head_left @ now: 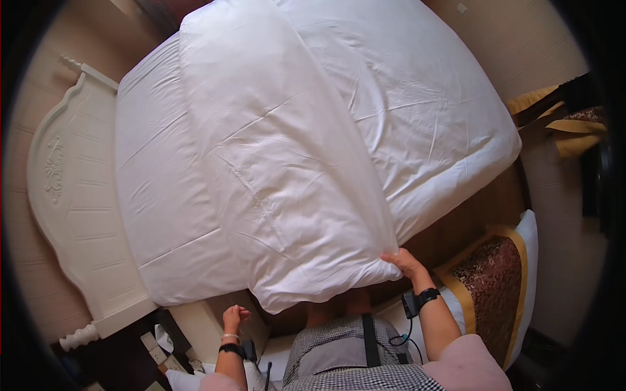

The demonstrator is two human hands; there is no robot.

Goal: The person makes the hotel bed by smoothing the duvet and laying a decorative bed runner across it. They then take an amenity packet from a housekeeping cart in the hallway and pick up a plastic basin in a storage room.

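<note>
Clothes (pixel 391 378) are closest to the camera: grey checks with a plain panel, plus pink sleeves (pixel 466 358) and black wrist straps (pixel 428 296). Past the right forearm there's a gold-edged patterned cloth (pixel 492 280) over something white and padded; no clue what, the arm covers part of it.

Left grip (pixel 235 318) hangs beside a pale cabinet (pixel 215 326), apart from the bedding. Fingers are loosely curled with nothing showing in them, so I'd call it released, though the palm is hard to make out. Guessing it's just out to the side for balance.

Right grip (pixel 405 262) is the busy one, grasping the white duvet (pixel 287 163) at its near corner. Makes sense to me, a corner is easy to pinch and gives good control of the edge. Some fingertips are lost in the fabric.

The duvet runs across the bed in a wide band, with flatter white bedding (pixel 424 85) showing on both sides. White on white, so I can't tell if it's folded over or a separate layer.

The carved headboard (pixel 85 156) stands off to the left. Way out right, some gold fabric (pixel 577 142) gets swallowed by the dark lens rim, and the bed's far end is cut off up top.
</note>
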